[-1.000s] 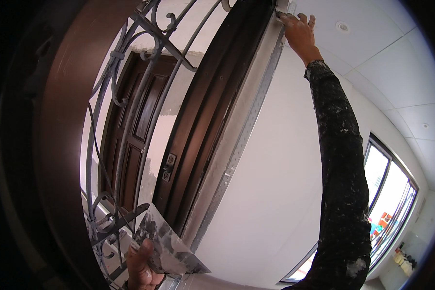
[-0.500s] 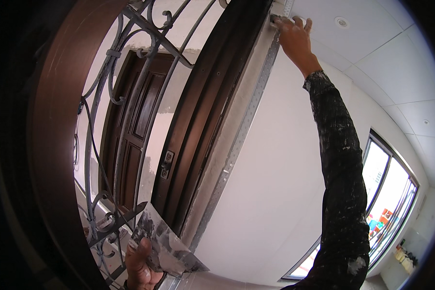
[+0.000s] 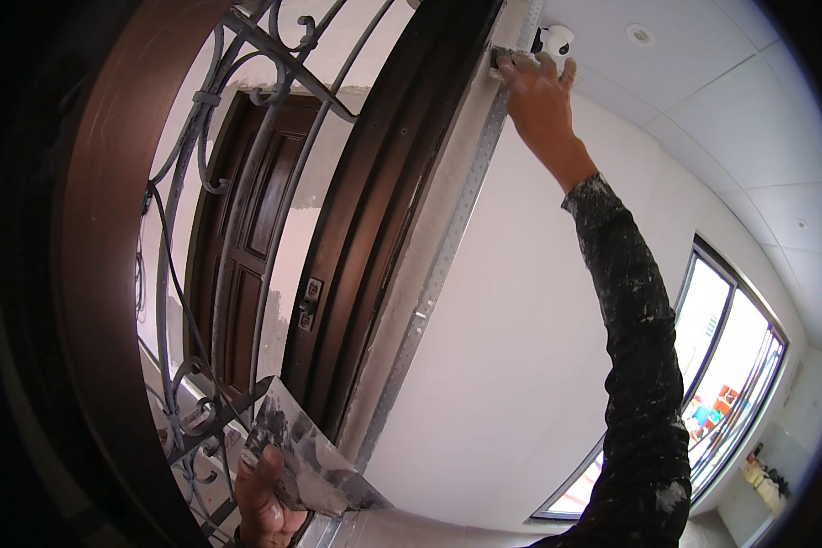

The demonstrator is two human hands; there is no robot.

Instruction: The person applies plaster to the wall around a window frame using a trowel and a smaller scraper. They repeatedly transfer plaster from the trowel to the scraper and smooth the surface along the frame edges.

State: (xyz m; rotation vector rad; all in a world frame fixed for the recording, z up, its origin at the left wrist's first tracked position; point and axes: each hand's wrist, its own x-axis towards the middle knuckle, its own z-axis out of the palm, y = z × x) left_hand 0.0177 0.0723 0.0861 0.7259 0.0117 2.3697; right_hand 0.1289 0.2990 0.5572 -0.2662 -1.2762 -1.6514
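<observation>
My left hand (image 3: 267,500) grips a thin, roughly trapezoid metal plastering plate (image 3: 315,470) smeared with grey and white filler, thumb on top, low in the view. High up, my right arm is stretched out. The fingers of my right hand (image 3: 541,96) close on a small dark, grey-smeared tool (image 3: 500,60), whose shape is mostly hidden. This tool presses at the narrow plastered strip (image 3: 406,260) beside the dark brown door frame (image 3: 374,219). A perforated metal corner bead (image 3: 447,242) runs down the strip's right edge, just below my right hand.
A scrolled iron grille (image 3: 215,164) stands at the left, a brown panelled door (image 3: 251,237) behind it. The white wall (image 3: 511,320) stretches right to a sliding window (image 3: 703,365). Near my right hand, a rounded white device (image 3: 557,38) hangs by the panelled ceiling (image 3: 676,68).
My right hand has moved a little down and to the left along the strip, the tool still in its fingers. The white device now shows above it. My left hand and the plate stay nearly still.
</observation>
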